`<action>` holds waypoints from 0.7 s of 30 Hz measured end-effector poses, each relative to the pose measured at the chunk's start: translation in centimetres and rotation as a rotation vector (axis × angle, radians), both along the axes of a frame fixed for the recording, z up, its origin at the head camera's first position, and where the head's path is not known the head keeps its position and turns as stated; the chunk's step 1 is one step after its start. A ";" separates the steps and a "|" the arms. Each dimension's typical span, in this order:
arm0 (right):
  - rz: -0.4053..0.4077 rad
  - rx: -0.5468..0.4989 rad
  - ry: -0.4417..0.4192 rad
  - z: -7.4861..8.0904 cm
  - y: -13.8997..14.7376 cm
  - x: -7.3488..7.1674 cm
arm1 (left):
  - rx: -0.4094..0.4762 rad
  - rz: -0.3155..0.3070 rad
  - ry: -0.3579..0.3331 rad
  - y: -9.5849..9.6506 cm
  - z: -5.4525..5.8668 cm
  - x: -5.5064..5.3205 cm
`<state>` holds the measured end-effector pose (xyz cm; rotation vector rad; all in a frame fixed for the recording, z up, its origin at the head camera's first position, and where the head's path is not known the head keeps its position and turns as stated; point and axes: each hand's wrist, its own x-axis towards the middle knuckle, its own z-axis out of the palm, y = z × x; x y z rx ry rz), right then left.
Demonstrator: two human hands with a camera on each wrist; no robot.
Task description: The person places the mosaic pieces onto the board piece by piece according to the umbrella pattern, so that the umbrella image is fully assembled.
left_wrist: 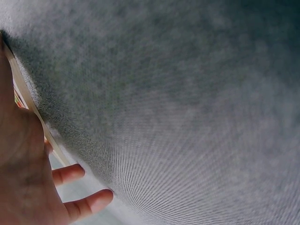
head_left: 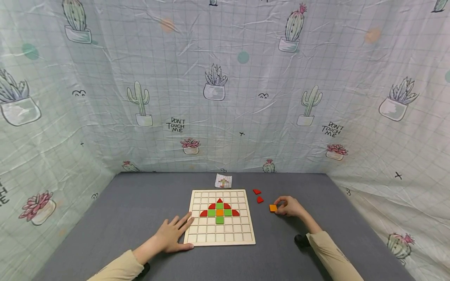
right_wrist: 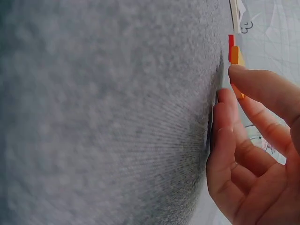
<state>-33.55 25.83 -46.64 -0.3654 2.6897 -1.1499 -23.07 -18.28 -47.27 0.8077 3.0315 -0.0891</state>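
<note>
A pale wooden grid board [head_left: 204, 238] lies in the middle of the table. On it, red, green and orange tiles form a symmetric pattern around one orange square tile [head_left: 219, 212]. My left hand [head_left: 172, 234] rests at the board's left edge with its fingers spread; in the left wrist view the hand [left_wrist: 28, 173] shows beside the board's rim. To the right of the board, my right hand [head_left: 289, 206] pinches an orange square tile [head_left: 272, 208] between thumb and fingers. The right wrist view shows that orange tile [right_wrist: 235, 55] at the thumb tip.
Two red tiles, one farther back [head_left: 257, 191] and one nearer [head_left: 260, 200], lie between the board and my right hand. A small printed card [head_left: 223, 181] with a similar pattern lies behind the board. A patterned cloth [head_left: 242, 97] encloses the grey table [head_left: 151, 195] at back and sides.
</note>
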 end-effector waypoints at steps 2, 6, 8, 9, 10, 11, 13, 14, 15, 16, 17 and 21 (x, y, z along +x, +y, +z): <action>0.013 -0.020 -0.007 0.0 0.0 0.1 | 0.001 0.001 0.001 0.0 0.0 0.0; 0.023 -0.061 -0.011 0.2 -0.2 0.6 | -0.003 0.003 0.006 0.0 0.0 0.0; 0.027 -0.074 -0.011 0.3 -0.4 0.8 | -0.002 0.003 0.005 0.1 0.0 0.0; 0.028 -0.083 -0.012 0.4 -0.5 1.0 | -0.001 0.004 0.004 0.1 0.0 0.0; 0.028 -0.090 -0.015 0.4 -0.6 1.1 | -0.001 0.004 0.004 0.1 0.0 0.0; 0.035 -0.098 -0.016 0.4 -0.7 1.2 | 0.001 0.004 0.003 0.1 0.1 0.0; 0.042 -0.120 -0.028 0.5 -0.9 1.4 | 0.004 0.005 0.001 0.1 0.1 0.1; 0.046 -0.133 -0.031 0.5 -1.0 1.5 | 0.005 0.006 0.000 0.1 0.1 0.1; 0.058 -0.145 -0.027 0.4 -1.1 1.6 | 0.006 0.007 0.001 0.1 0.1 0.1; 0.064 -0.158 -0.028 0.4 -1.2 1.7 | 0.007 0.007 0.000 0.1 0.1 0.1; 0.078 -0.173 -0.023 0.4 -1.3 1.9 | 0.007 0.007 0.000 0.1 0.1 0.1; 0.155 -0.233 0.010 0.4 -1.9 2.5 | 0.010 0.008 -0.001 0.1 0.1 0.1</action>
